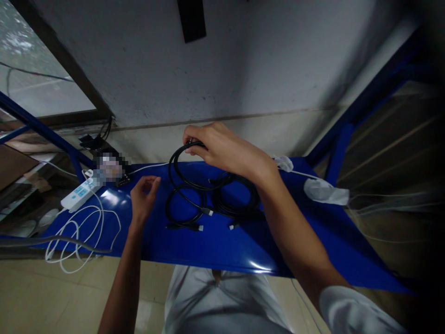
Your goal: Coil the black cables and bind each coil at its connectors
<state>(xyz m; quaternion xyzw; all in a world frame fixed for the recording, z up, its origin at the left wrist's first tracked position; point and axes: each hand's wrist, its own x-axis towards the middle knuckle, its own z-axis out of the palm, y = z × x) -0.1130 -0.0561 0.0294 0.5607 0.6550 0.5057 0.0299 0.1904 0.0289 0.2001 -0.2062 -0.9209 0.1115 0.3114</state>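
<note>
My right hand [212, 141] is closed around a looped black cable [171, 162], lifted over the blue table [215, 248]. One end of this cable hangs down to a light-tipped connector [207, 211]. Beneath it lies a coiled black cable [167, 208], with a plug [198, 228] at its near side. Further right, partly behind my right forearm, rests a thicker black coil [255, 199]; a pale-tipped plug [234, 226] points out in front of it. My left hand [143, 197] hovers left of the coils, fingers loosely curled and thumb apart, holding nothing visible.
A white power strip [81, 192] lies at the table's left end, beside a tangle of white cord [100, 222]. Small clear bags [327, 191] sit at the right. Blue frame posts [339, 150] rise at both sides, and a wall [236, 69] stands behind.
</note>
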